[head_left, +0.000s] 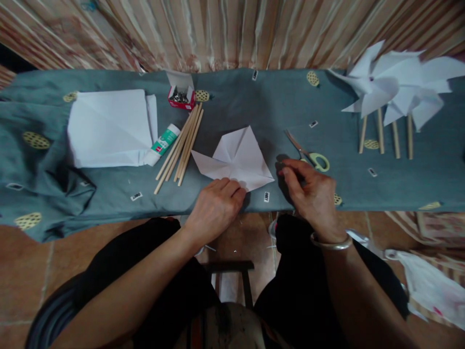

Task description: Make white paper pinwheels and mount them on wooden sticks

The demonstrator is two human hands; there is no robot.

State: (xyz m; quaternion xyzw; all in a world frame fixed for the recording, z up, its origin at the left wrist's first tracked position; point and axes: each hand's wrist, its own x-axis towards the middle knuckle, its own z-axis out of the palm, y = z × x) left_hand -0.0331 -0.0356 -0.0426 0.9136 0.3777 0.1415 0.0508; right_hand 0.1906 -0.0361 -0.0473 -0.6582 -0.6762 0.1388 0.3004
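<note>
On the left of the grey-blue cloth with yellow dotted ovals (254,97) lay a stack of large white paper sheets (109,128), and just beside its right edge a green-and-white glue tube (164,141) lay tilted. Behind that stood a small red open box of metal pins (180,96). A bundle of thin pale wooden sticks (180,148) ran slantwise from the box toward the near edge.

In the middle lay the creased white paper square with its corners folded in (236,157), flat on the cloth near the front edge. The left hand (214,208) rested knuckles up on its near corner, fingers bent onto the paper; whether they gripped it could not be told.

The right hand (308,194), a silver bangle (330,244) on its wrist, hovered just right of the paper, thumb and forefinger pinched together, nothing visible between them. Scissors with yellow-green handles (308,155) lay just beyond it.

Far right lay finished white paper pinwheels on wooden sticks (392,87)
</note>
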